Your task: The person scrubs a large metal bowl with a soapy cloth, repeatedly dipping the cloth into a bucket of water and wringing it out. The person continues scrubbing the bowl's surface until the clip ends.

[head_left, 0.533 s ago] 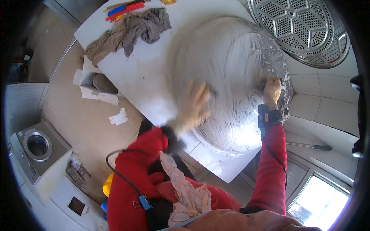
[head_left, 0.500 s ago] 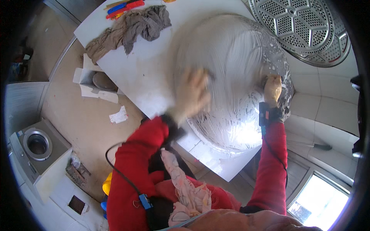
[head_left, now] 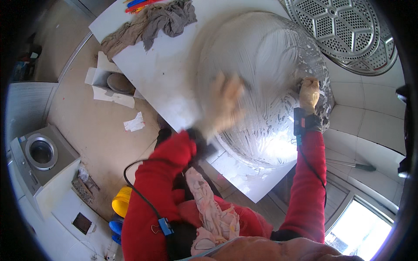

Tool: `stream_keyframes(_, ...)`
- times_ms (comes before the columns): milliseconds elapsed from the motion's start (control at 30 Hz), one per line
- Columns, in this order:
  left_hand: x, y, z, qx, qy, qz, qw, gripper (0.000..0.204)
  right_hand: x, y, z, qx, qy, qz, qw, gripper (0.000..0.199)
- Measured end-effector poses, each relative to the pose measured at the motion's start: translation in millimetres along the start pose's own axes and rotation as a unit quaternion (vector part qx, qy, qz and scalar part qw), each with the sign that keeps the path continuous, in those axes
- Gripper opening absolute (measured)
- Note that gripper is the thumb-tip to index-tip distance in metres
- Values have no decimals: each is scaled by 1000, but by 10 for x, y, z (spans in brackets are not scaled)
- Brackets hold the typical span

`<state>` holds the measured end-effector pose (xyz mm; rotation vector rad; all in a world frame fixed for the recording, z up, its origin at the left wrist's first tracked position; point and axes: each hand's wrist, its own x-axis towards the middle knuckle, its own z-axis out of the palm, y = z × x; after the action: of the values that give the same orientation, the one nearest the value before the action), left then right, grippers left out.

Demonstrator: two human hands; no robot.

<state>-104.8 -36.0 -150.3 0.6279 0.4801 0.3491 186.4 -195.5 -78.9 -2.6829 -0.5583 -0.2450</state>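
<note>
1. The big metal basin [head_left: 265, 87] lies upside down on the white table [head_left: 165, 74].
2. The left hand [head_left: 224, 104] lies on its domed side; motion blur hides how far its fingers spread.
3. The right hand [head_left: 309, 93] has its fingers curled over the basin's rim.

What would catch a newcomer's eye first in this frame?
A big metal bowl fills the white table, its surface streaked with white. The blurred left hand lies on the bowl and the right hand grips its rim. A perforated steel tray sits beyond at top right.
</note>
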Motion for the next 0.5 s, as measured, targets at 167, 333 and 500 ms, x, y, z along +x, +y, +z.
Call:
stream_keyframes(167,470,244,-454,616,77,268,737,71,10,5,4,4,13,2,1000,32)
stream_keyframes(333,-1078,-1046,-258,608,36,271,746,95,6,-15,-18,14,-1,3,1000,32)
stream_keyframes(500,-537,-616,-211,584,103,420,687,91,-28,-31,-37,30,3,2,1000,31)
